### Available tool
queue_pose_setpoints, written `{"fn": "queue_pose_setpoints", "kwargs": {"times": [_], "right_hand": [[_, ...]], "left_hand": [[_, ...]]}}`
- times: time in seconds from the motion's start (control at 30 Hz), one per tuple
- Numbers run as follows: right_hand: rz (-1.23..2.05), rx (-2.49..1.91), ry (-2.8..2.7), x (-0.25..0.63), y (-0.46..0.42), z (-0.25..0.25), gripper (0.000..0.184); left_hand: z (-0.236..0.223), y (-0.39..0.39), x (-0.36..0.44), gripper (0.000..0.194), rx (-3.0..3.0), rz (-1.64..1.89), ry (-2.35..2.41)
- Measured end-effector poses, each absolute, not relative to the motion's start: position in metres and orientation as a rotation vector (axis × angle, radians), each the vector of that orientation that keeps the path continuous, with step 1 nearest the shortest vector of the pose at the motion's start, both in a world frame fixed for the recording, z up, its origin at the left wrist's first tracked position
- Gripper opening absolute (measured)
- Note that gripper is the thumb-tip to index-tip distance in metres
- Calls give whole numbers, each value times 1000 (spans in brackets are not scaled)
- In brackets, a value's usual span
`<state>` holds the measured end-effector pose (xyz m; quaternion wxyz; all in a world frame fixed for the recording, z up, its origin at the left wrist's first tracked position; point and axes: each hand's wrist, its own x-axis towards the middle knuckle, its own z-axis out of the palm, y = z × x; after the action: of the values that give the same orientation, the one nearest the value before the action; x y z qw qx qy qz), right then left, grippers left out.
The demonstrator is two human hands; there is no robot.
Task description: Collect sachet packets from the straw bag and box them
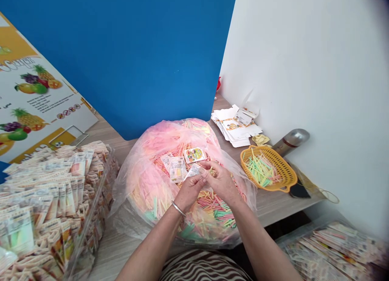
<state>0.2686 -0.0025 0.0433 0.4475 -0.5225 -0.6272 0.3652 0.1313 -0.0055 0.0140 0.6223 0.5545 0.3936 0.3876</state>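
Note:
A big clear plastic bag [142, 179] full of pink, green and yellow sticks sits on the wooden table in front of me. Both hands meet over it. My left hand [190, 189], with a metal bangle at the wrist, pinches a small clear packet [194, 170]. My right hand [221, 180] is curled beside it, its fingertips closed on a few coloured sticks at the packet's mouth. Two small printed packets [178, 167] and a round fruit label [194, 154] lie on top of the sticks just beyond my hands.
A clear bin [91, 216] heaped with filled packets stands at the left. An orange basket [290, 179] of sticks, flat white cartons [237, 129] and a metal flask [290, 141] lie at the right. More packets [334, 248] are piled low right. A blue board [136, 62] and white wall stand behind.

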Motion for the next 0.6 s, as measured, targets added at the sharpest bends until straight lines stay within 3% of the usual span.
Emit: {"fn": "queue_pose_setpoints", "kwargs": {"times": [0.13,0.27,0.47,0.6], "right_hand": [[867,-1156,-1734,274,-12,51,31],[861,-1162,-1564,293,-15,51,34],[584,-1562,-1889,338,-17,15,22],[218,-1867,-2282,342,-21,-13,35]], "left_hand": [[15,-6,130,46,1338,911,909],[19,-6,125,36,1343,927,988],[8,21,97,23,1093,1348,1233],[-10,46,80,24,976,1503,1358]]}}
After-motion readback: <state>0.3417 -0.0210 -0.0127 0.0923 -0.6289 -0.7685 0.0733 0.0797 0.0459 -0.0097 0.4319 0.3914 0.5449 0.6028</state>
